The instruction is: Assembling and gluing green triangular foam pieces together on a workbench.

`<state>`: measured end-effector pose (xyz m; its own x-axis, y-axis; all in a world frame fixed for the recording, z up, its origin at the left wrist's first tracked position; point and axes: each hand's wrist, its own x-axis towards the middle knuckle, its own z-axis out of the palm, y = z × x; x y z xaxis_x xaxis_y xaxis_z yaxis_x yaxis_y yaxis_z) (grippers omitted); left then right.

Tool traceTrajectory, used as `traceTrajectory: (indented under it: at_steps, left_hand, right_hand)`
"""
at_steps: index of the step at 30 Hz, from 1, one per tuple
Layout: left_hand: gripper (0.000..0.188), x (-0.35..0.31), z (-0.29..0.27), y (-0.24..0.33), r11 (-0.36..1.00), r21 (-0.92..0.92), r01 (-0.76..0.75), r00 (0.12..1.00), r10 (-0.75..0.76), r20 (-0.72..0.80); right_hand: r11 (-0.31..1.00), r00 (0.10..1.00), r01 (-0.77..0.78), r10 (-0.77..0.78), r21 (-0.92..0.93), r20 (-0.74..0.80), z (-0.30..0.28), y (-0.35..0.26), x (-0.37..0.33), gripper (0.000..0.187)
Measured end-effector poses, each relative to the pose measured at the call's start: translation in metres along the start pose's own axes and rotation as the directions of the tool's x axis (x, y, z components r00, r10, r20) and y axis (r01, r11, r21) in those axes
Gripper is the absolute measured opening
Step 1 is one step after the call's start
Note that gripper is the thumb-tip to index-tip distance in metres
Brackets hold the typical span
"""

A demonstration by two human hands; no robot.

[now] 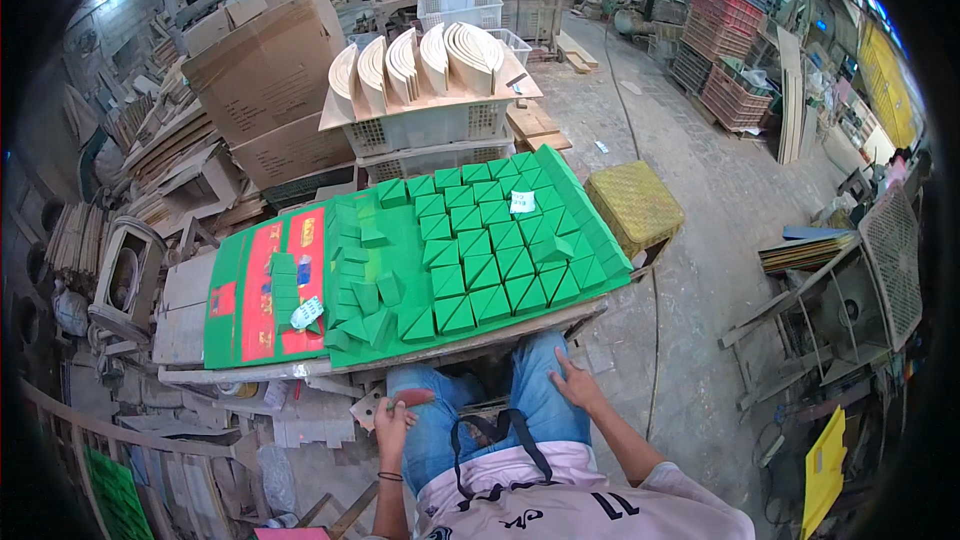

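My left hand (392, 426) is closed beside my left thigh. From its fingers sticks a reddish-brown flat piece (413, 397), perhaps sandpaper, lying against my jeans. My right hand (575, 382) rests on my right thigh with its fingers apart, holding nothing. Before me a green board (400, 240) lies on the workbench (250, 374). Rows of green triangular blocks (487, 305) stand close together on its right half. Looser green blocks (375, 325) lie scattered around its middle. One white printed packet (522, 202) sits on the blocks, and another white packet (307, 314) lies on the red-printed left part.
Behind the bench, plastic crates (430, 130) carry curved wooden pieces (470, 55) on a board. Cardboard boxes (265, 80) stand at the back left. A yellow woven stool (635, 202) is at the bench's right end. A metal-framed fan (850, 290) stands further right.
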<state>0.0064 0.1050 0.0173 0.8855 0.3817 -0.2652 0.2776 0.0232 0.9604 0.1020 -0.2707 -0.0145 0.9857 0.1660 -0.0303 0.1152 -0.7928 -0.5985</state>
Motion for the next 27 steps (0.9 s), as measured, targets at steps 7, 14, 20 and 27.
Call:
traceTrajectory:
  at_steps: [7, 14, 20, 27]
  left_hand:
    - [0.012, -0.006, 0.002, 0.013, 0.995, -0.087, 0.056, 0.998, -0.058, -0.019]
    - [0.012, -0.011, 0.001, 0.006, 0.987, -0.157, 0.021, 0.999, -0.028, -0.038]
    - [0.012, -0.008, 0.006, 0.008, 0.989, -0.146, 0.03, 0.999, -0.035, -0.033]
    - [0.014, -0.015, -0.006, 0.014, 0.991, -0.131, 0.014, 0.997, -0.024, -0.074]
  right_hand:
    - [0.892, 0.868, -0.051, 0.262, -0.45, 0.422, -0.015, -0.057, 0.008, 0.053]
    - [0.874, 0.957, 0.182, -0.052, -0.451, 0.284, -0.009, -0.037, 0.028, 0.042]
    - [0.986, 0.986, 0.112, -0.094, 0.124, -0.141, 0.012, -0.004, 0.024, 0.049]
    - [0.992, 0.976, 0.108, -0.092, -0.066, 0.199, -0.03, -0.056, -0.013, 0.042]
